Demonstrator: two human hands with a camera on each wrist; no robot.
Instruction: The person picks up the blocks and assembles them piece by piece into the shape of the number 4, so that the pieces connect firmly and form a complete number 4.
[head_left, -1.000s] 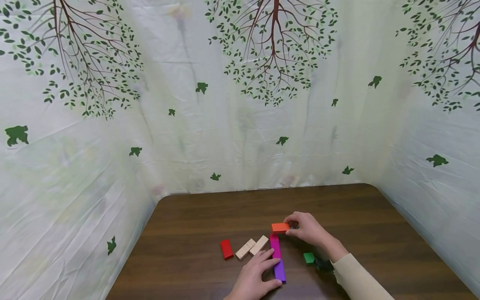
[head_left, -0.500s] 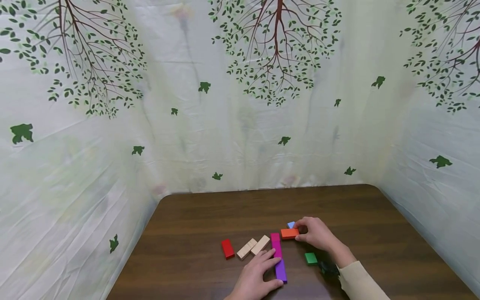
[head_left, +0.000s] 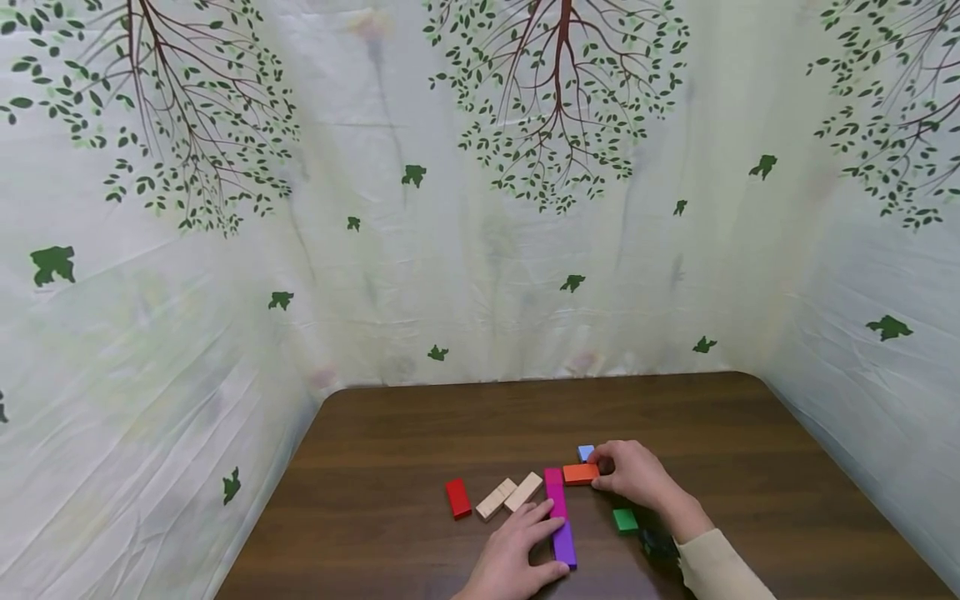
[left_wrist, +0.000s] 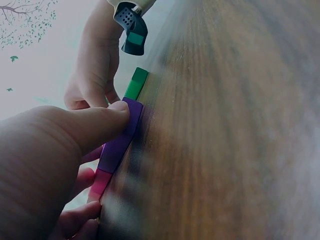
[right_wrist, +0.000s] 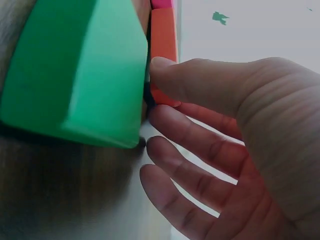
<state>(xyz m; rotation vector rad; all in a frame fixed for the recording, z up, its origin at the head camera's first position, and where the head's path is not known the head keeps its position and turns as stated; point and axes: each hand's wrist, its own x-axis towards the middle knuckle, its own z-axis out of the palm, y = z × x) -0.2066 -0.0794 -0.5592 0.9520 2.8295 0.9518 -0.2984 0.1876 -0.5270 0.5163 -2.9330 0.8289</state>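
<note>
A purple block [head_left: 565, 546] and a magenta block [head_left: 555, 497] lie end to end in a row on the table. My left hand [head_left: 515, 550] holds this row, its thumb at the purple block's near end and its fingertips by the magenta part. In the left wrist view, the thumb presses on the purple block [left_wrist: 119, 147]. Thumb and fingers of my right hand [head_left: 640, 479] pinch the right end of an orange block [head_left: 580, 475]. That block lies crosswise beside the row's far end. Behind it shows a light blue block [head_left: 585, 452], partly hidden by the right fingers.
Left of the row are two pale wooden blocks [head_left: 496, 499] and a red block [head_left: 458, 498]. A green block [head_left: 625, 522] lies near my right wrist, close below that hand in the right wrist view. The brown table [head_left: 420, 425] ends at a leaf-printed curtain [head_left: 487, 317].
The orange block has moved right and slightly nearer, from the row's far end to its right side, with my right hand. The light blue block has come into view. My left hand stays put.
</note>
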